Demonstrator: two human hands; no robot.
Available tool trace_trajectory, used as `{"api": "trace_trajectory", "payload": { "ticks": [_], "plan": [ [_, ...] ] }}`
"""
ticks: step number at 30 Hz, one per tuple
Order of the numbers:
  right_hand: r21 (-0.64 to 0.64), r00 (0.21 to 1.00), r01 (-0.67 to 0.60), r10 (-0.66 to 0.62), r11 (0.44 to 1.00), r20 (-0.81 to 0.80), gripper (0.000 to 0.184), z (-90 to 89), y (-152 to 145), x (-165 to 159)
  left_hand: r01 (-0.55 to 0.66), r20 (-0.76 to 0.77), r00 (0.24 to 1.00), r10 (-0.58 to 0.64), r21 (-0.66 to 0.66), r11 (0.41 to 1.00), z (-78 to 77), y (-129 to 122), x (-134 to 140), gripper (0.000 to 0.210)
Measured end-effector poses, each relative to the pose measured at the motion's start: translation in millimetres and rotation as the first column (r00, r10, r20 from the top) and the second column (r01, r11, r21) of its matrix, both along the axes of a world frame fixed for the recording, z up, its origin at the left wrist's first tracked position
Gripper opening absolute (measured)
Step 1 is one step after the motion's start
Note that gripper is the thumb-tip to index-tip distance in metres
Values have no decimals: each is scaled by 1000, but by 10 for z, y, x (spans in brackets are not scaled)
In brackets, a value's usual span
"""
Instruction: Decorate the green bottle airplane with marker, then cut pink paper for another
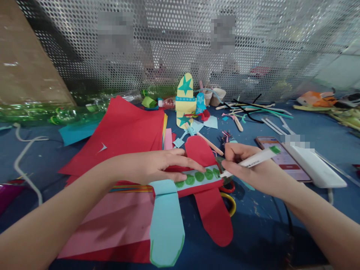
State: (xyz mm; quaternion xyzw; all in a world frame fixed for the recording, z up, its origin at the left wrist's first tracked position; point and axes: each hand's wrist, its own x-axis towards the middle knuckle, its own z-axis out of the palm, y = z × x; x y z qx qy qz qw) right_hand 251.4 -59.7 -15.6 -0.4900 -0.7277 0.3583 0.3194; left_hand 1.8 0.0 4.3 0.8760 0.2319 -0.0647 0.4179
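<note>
My right hand grips a white marker with a green end, its tip at the right end of a light blue strip. Several green dots run along that strip, which lies on a red paper cutout with rounded wings. My left hand lies flat with fingers stretched out, its fingertips resting on the strip and the red paper. Beside the strip, a light blue paper piece with a green line on its rounded end overlaps the stack. Scissors with a yellow and red handle sit partly under the cutout.
Red paper sheets and pink paper are stacked at the left. A yellow paper plane with teal stars stands at the back, near sticks and plastic bottles. A phone and a white power bank lie to the right.
</note>
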Motion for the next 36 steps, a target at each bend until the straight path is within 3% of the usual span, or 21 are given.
{"api": "trace_trajectory", "payload": {
  "ticks": [36],
  "plan": [
    [27, 1000, 14, -15, 1000, 14, 24, 0, -3, 5, 30, -9, 1000, -30, 35, 999, -21, -1, -6, 37]
  ]
}}
